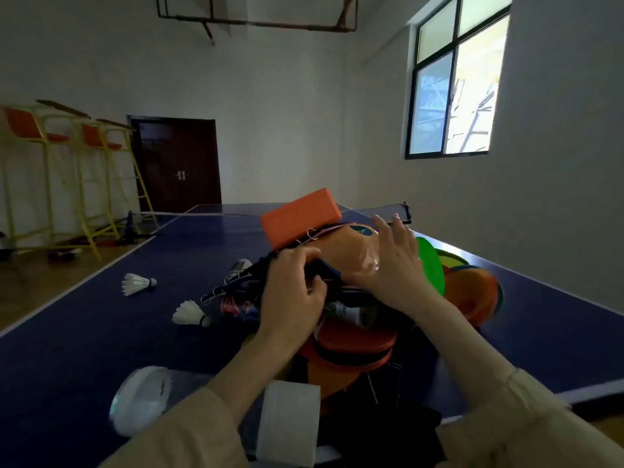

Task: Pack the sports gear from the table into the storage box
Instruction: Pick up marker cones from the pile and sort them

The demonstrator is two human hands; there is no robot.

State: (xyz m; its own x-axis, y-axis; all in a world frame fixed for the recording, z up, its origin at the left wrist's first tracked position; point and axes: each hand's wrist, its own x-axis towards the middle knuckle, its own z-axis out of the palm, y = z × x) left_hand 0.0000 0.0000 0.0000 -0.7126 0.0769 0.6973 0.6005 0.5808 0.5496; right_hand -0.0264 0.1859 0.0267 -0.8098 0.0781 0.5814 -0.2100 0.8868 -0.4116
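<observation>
My left hand point(290, 292) curls its fingers around a dark bundle of netting point(236, 285) on the heap of gear. My right hand point(391, 265) lies spread, fingers straight, on an orange pouch point(351, 255) beside it. An orange foam block point(299, 221) sits just beyond both hands. Two shuttlecocks point(136, 284) lie left of my left hand on the blue worktop point(84, 332). A white tape roll point(288, 423) stands near my left forearm.
</observation>
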